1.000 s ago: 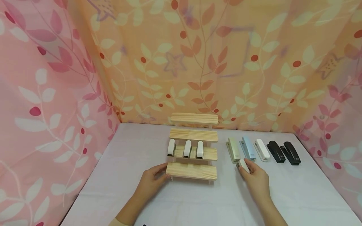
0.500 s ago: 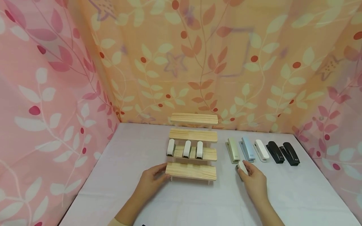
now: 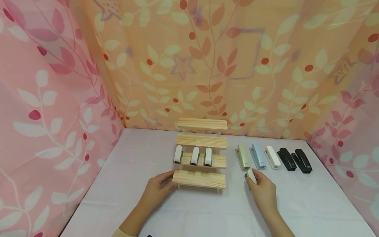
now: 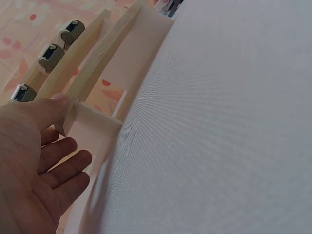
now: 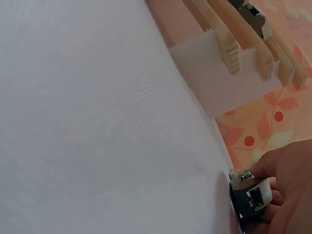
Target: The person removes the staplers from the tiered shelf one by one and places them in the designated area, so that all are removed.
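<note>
A stepped wooden stand (image 3: 199,179) has several plank tiers. My left hand (image 3: 158,191) pinches the left end of its lowest plank, thumb on top in the left wrist view. On the second tier from the front stand three white staplers, the left stapler (image 3: 178,154), the middle stapler (image 3: 195,156) and the right stapler (image 3: 208,157). To the right of the stand, my right hand (image 3: 263,191) grips another white stapler (image 3: 251,176) between thumb and fingers. Its metal end (image 5: 253,195) shows in the right wrist view, low at the tablecloth; the hand covers the rest.
Behind the right hand lies a row of staplers: a green stapler (image 3: 243,157), a light blue stapler (image 3: 258,156), a white stapler (image 3: 272,158), a black stapler (image 3: 286,159) and another black stapler (image 3: 302,160). White cloth (image 3: 118,177) covers the table. Patterned curtains (image 3: 142,82) enclose it.
My right hand has shifted slightly left and nearer with the white stapler, a little away from the green and blue ones. The left hand keeps its hold on the stand.
</note>
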The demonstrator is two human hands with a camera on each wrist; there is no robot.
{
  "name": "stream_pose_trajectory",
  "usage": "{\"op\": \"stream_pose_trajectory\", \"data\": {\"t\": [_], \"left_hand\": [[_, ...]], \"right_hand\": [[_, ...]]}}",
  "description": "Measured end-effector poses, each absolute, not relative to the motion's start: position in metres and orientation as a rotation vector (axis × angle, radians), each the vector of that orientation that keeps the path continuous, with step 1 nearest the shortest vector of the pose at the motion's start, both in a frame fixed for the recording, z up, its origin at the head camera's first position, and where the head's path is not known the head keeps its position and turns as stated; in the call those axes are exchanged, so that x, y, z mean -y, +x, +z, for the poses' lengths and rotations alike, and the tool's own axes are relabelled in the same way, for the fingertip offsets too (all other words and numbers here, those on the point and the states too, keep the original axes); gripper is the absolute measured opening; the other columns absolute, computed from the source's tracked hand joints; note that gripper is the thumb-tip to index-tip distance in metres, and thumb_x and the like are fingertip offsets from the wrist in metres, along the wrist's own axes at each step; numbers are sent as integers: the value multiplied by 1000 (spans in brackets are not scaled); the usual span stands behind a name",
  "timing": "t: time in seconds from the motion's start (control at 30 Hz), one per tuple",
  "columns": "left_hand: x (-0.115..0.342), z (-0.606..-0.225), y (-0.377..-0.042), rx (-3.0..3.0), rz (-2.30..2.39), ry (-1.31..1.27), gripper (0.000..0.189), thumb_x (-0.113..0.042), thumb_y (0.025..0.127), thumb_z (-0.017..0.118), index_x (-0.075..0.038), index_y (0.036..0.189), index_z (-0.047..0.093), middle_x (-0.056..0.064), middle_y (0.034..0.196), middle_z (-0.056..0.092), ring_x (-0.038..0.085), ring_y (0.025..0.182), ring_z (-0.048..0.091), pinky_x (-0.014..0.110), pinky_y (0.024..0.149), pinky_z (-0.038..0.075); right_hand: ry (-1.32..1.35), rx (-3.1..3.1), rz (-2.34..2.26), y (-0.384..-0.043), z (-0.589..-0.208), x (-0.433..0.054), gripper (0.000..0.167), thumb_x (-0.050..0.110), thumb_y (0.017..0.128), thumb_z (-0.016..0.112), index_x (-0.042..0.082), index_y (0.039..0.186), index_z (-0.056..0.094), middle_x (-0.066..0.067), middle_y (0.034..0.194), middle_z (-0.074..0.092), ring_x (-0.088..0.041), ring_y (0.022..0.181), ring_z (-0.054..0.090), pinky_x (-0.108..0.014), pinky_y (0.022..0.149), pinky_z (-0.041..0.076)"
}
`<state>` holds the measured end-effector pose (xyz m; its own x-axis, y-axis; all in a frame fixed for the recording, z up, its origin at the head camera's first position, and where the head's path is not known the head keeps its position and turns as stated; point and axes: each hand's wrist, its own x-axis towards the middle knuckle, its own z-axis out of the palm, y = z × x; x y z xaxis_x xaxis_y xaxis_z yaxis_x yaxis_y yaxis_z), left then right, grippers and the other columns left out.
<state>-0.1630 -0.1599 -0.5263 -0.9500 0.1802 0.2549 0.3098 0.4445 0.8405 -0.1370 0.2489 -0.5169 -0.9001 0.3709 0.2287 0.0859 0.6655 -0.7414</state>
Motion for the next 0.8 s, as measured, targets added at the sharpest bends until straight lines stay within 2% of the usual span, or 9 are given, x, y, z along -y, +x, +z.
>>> {"op": "stream_pose_trajectory", "data": {"t": [0.4, 0.6, 0.8], "left_hand": [[158, -524, -161, 2554, -1533, -417, 52, -33, 84, 85, -18, 131, 70, -10, 118, 74, 13, 117, 68, 39, 107, 53], [159, -526, -160, 2556, -1534, -425, 53, -37, 84, 84, -20, 132, 70, -10, 118, 74, 14, 117, 68, 41, 107, 53], [159, -524, -160, 2561, -1522, -422, 54, -40, 84, 83, -20, 132, 69, -10, 119, 74, 16, 119, 68, 43, 107, 53]], "right_hand": [[-355, 2570, 997, -136, -519, -248, 47, 23, 95, 73, -3, 133, 64, -25, 118, 72, -39, 108, 71, -44, 80, 64], [-363, 2561, 955, -134, -516, -246, 46, 25, 95, 74, -5, 129, 66, -25, 113, 73, -40, 103, 73, -45, 75, 65], [-360, 2560, 954, -133, -514, -244, 48, 26, 95, 75, -6, 130, 65, -24, 114, 73, -39, 105, 72, -46, 77, 64]]}}
